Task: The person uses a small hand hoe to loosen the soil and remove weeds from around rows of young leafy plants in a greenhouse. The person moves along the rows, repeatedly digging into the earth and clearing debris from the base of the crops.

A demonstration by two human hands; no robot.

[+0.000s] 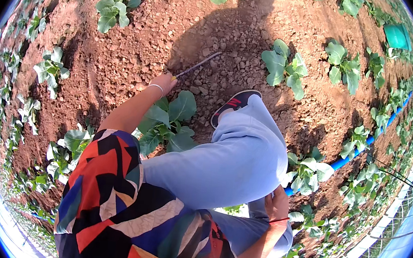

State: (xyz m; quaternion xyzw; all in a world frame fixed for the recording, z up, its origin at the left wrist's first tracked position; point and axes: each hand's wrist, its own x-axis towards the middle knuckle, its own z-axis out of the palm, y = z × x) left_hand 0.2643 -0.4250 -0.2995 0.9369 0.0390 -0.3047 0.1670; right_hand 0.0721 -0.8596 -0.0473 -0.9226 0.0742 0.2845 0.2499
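My left hand (164,82), with a white bracelet at the wrist, is closed on the yellow handle of a thin metal hand tool (199,64). The tool's long shaft slants up and right over crumbly brown soil, its far end at or just above the clods. Below that hand grows a broad-leaved green plant (172,120), like a young cabbage or cauliflower. My right hand (278,205), with a red string at the wrist, is beside my bent, light-blue-trousered knee (255,163); its fingers are partly hidden, so its hold cannot be told.
My dark shoe (237,104) stands on the soil. Similar plants grow around, one at the upper right (284,67), another at the upper left (115,8). A blue pipe (348,161) crosses the right side. A green plastic object (398,36) lies farther off, and white netting (387,224) curves along the edge.
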